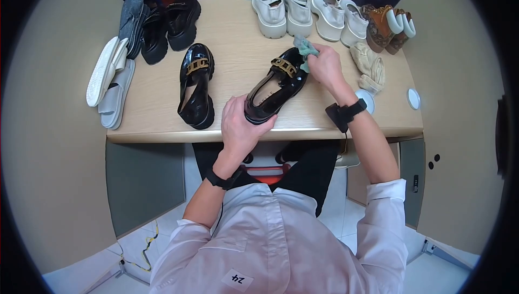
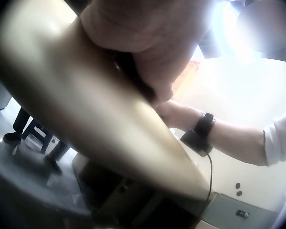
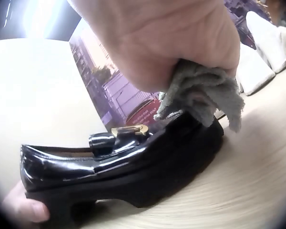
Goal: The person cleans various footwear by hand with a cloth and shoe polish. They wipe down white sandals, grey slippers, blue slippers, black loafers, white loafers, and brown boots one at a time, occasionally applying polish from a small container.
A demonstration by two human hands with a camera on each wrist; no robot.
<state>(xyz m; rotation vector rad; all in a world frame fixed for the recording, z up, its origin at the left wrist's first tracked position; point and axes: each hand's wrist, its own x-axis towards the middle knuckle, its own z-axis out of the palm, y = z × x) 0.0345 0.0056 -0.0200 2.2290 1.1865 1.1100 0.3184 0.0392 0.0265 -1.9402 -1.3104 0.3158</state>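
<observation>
A glossy black loafer (image 1: 286, 95) with a gold chain buckle lies slanted near the table's front edge, its toe pointing away to the right. My left hand (image 1: 238, 123) grips it round the heel, thumb along the near side. At the toe, my right hand (image 1: 325, 69) holds a bunched grey-green cloth (image 1: 306, 48) against the shoe. The right wrist view shows the cloth (image 3: 202, 93) draped over the toe, and the chunky black sole (image 3: 148, 191) side-on. The matching loafer (image 1: 198, 111) stands to the left, toe away. In the left wrist view the shoe is mostly hidden.
Black shoes (image 1: 183, 26), a grey slip-on (image 1: 131, 18) and pale slippers (image 1: 111, 91) line the left side. White shoes (image 1: 270, 15) and brown boots (image 1: 381, 26) stand along the back right. A beige cloth (image 1: 370, 69) and white discs (image 1: 413, 99) lie at the right.
</observation>
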